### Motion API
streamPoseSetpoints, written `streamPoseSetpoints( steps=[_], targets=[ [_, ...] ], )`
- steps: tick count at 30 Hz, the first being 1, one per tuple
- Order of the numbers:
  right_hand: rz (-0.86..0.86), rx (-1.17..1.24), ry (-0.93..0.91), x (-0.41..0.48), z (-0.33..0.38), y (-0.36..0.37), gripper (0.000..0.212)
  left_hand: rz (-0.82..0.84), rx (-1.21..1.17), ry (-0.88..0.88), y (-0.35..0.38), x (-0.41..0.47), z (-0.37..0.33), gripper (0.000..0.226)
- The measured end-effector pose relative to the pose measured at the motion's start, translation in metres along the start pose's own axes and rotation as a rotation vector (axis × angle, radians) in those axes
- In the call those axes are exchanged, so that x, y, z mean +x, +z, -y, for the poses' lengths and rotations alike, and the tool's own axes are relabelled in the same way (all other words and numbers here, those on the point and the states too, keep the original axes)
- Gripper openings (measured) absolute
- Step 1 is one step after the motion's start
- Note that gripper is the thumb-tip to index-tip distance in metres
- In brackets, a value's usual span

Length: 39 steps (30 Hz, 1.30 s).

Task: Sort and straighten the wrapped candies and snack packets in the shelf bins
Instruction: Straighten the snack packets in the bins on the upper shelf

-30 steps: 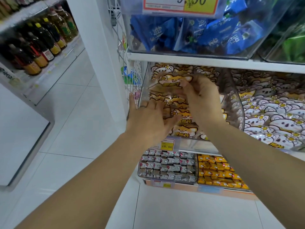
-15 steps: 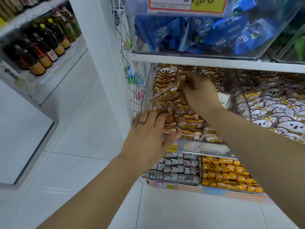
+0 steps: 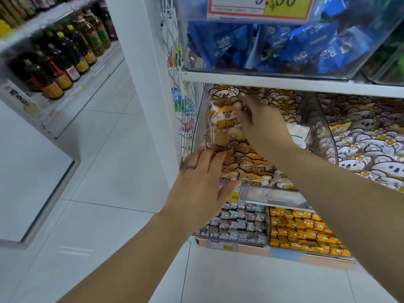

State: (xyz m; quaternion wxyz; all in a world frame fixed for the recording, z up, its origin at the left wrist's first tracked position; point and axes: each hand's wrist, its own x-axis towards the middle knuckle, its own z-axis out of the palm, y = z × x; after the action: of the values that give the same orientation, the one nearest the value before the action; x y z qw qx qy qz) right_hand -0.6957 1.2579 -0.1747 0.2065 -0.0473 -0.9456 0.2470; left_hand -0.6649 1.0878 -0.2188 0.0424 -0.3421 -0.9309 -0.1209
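The raised packet (image 3: 226, 122), orange and white with a cartoon animal face, stands on its short end at the left side of the middle-shelf bin (image 3: 262, 193). It is above the flat packets (image 3: 255, 169) of the same print that lie overlapping toward the front. Whether it is one packet or several pressed together cannot be told. Your right hand (image 3: 265, 127) grasps it from the right, fingers curled round its edge. This grip holds it vertical and face-forward, which suggests it is being squared up or stood in line rather than dropped loose. Your left hand (image 3: 200, 186) is released, its fingers (image 3: 215, 157) straight and spread. Their tips sit at the foot of the raised packet, where they appear to act as a stop so the lower end does not slide out over the front lip. A ring (image 3: 190, 167) shows on one finger. Just left of the bin is a wire grid (image 3: 185, 110), which leaves no room on that side, so both hands work from the front and right. To the right, behind a clear curved wall, koala packets (image 3: 371, 149) fill the neighbouring bin, a separate sort to be kept apart. Above, blue packets (image 3: 290, 47) lie behind a price tag (image 3: 260, 7). Below, grey candies (image 3: 238, 224) and orange candies (image 3: 306, 235) sit in tidy rows. Bottles (image 3: 65, 60) line a shelf across the aisle.
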Motion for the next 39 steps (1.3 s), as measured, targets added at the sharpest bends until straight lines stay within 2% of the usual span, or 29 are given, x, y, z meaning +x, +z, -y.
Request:
streamPoseSetpoints(
  steps=[5, 9, 10, 12, 15, 19, 21, 24, 26, 29, 32, 34, 39],
  targets=[
    [0.255, -0.139, -0.020, -0.004, -0.005, 0.011, 0.019, -0.024, -0.005, 0.004, 0.001, -0.001, 0.000, 0.063],
    [0.192, 0.058, 0.051, -0.006, -0.001, 0.003, 0.019, -0.027, -0.005, 0.010, 0.001, -0.001, 0.001, 0.064],
    [0.220, 0.054, 0.058, -0.005, -0.001, 0.003, 0.018, -0.030, -0.004, 0.011, 0.002, -0.001, 0.001, 0.064],
    [0.374, -0.070, 0.033, -0.001, -0.004, 0.005, 0.011, -0.029, -0.011, 0.011, 0.003, 0.000, 0.000, 0.066],
    [0.570, -0.279, 0.041, 0.005, -0.001, 0.001, 0.032, -0.020, -0.001, -0.016, 0.003, 0.001, -0.001, 0.069],
    [0.709, -0.466, 0.013, -0.007, -0.001, -0.007, 0.035, -0.048, 0.061, -0.004, 0.003, 0.001, -0.002, 0.069],
    [0.660, -0.454, -0.032, -0.015, -0.004, -0.012, 0.039, -0.068, 0.109, 0.013, 0.002, 0.001, -0.006, 0.070],
    [0.329, -0.280, -0.108, -0.028, -0.015, -0.029, 0.042, -0.045, 0.199, 0.029, -0.004, 0.009, -0.013, 0.078],
    [0.210, -0.272, -0.098, -0.037, -0.027, -0.045, 0.050, 0.046, 0.248, 0.027, -0.011, 0.021, -0.015, 0.090],
    [0.335, -0.328, 0.072, -0.049, -0.042, -0.068, 0.069, 0.200, 0.279, 0.007, -0.011, 0.046, -0.013, 0.104],
    [0.484, -0.336, 0.157, -0.056, -0.051, -0.078, 0.083, 0.243, 0.273, -0.019, -0.008, 0.062, -0.013, 0.112],
    [0.461, -0.340, 0.125, -0.059, -0.058, -0.077, 0.073, 0.260, 0.276, -0.042, -0.009, 0.066, -0.014, 0.117],
    [0.251, -0.301, -0.008, -0.067, -0.077, -0.064, 0.050, 0.272, 0.346, -0.062, -0.007, 0.069, -0.018, 0.118]
  ],
)
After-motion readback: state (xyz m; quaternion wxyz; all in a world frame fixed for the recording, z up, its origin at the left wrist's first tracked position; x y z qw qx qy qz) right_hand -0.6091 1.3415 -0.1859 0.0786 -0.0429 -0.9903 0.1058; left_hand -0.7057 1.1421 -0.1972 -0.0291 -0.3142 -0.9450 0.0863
